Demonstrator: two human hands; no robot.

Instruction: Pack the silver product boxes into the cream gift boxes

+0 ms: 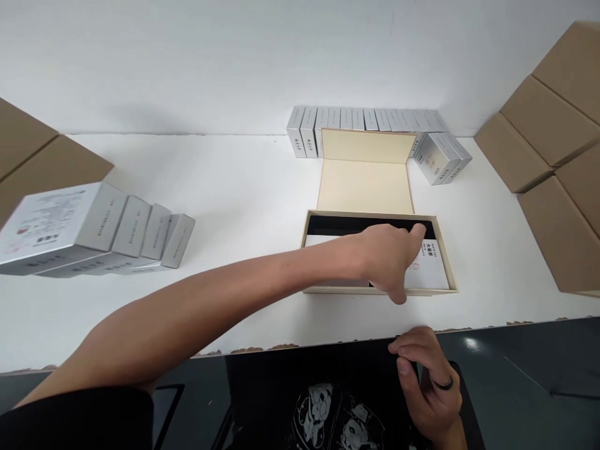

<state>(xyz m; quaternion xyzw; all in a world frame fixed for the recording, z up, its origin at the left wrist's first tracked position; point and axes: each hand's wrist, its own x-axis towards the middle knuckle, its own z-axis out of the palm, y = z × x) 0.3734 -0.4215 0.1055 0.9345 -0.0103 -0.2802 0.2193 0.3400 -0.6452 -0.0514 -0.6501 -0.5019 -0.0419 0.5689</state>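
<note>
And there goes the left hand [387, 257], reaching across from a black sleeve [79, 419], right over the open case [446, 253] on the white table [244, 187]! Thumb and a finger stand wide apart, the thumb down by the front rim, the finger up by the black interior. The white pack [434, 269] sits in the right half of the case, partly under that hand; whether the fingers pinch it, I can't tell from here.

A second white pack [319, 240] shows on the left side, mostly behind the forearm. The cream lid [363, 187] lies folded back, its far flap rising against a row of silver boxes [347, 119]. Just beside it, a pair of silver boxes [438, 159] stands at an angle.

Down at the table's chipped front edge, the right hand [429, 384] wears a dark ring [444, 383], fingers loosely bent, thumb apart, nothing visible in it. Off to the left, pale boxes [134, 225] crowd together; brown cartons [562, 225] flank the right.
</note>
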